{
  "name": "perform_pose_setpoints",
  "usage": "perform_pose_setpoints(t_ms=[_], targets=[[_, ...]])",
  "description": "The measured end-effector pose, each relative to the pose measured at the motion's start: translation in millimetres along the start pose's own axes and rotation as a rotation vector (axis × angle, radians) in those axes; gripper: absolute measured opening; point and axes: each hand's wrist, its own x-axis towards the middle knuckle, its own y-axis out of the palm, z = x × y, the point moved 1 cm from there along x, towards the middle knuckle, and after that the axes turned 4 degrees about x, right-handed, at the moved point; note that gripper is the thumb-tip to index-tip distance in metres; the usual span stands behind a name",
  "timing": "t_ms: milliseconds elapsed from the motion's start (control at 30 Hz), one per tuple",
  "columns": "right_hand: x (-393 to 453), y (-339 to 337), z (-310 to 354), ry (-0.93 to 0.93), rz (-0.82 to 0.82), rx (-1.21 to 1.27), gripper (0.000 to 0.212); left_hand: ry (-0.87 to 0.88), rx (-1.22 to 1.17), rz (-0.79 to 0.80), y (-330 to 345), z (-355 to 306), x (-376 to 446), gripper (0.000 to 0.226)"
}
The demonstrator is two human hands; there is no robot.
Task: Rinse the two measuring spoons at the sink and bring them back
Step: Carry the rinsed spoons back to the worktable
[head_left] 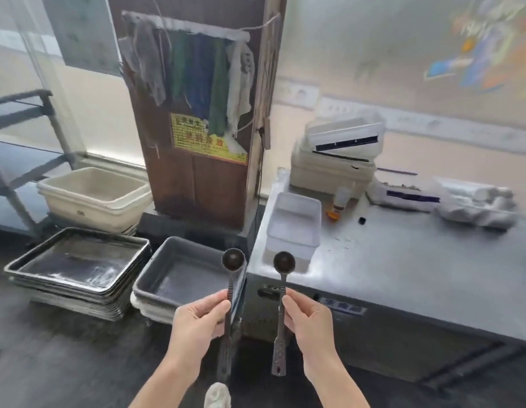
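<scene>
Two dark long-handled measuring spoons are held upright in front of me, bowls up. My left hand [198, 322] pinches the handle of the left spoon [232, 259], whose bowl hangs over a grey tub on the floor. My right hand [307, 322] pinches the handle of the right spoon [284, 262], whose bowl is level with the near left corner of the steel counter [403, 260]. No sink is in view.
A white lidded container [294, 228], stacked white boxes [335, 160], a small bottle [341, 198] and an egg carton [476, 204] sit on the counter. On the floor at left lie a grey tub [182, 278], stacked baking trays [79, 260] and a cream tub [94, 195]. A brown pillar [197, 113] with hanging cloths stands ahead.
</scene>
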Motion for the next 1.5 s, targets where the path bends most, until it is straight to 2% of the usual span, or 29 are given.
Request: perform_pose_setpoints(t_ms=[133, 233, 367, 500, 733, 900, 1000, 1200, 1333, 1500], targets=[[72, -10, 27, 0.006, -0.107, 0.0, 0.024, -0.018, 0.058, 0.095, 49, -19, 87, 0.022], [125, -9, 46, 0.019, -0.18, 0.012, 0.023, -0.012, 0.13, 0.098, 83, -33, 146, 0.029], [181, -9, 65, 0.033, -0.227, 0.019, 0.028, 0.005, 0.188, 0.175, 116, -49, 208, 0.034], [231, -21, 75, 0.055, -0.286, 0.024, 0.029, 0.011, 0.238, 0.169, 148, -59, 263, 0.024], [335, -30, 88, 0.084, -0.26, 0.021, 0.027, 0.001, 0.27, 0.178, 208, -66, 349, 0.024], [423, -27, 72, 0.155, -0.253, -0.032, 0.024, -0.021, 0.298, 0.121, 248, -53, 406, 0.036], [462, -22, 57, 0.181, -0.266, -0.106, 0.025, -0.089, 0.304, 0.07, 269, -33, 432, 0.035], [500, -11, 22, 0.256, -0.289, -0.183, 0.028, -0.18, 0.366, -0.033, 298, 5, 469, 0.043], [521, -11, 2, 0.299, -0.272, -0.265, 0.035, -0.192, 0.442, -0.043, 304, 23, 487, 0.052], [531, -15, -17, 0.332, -0.271, -0.338, 0.038, -0.201, 0.523, -0.052, 303, 41, 497, 0.051]])
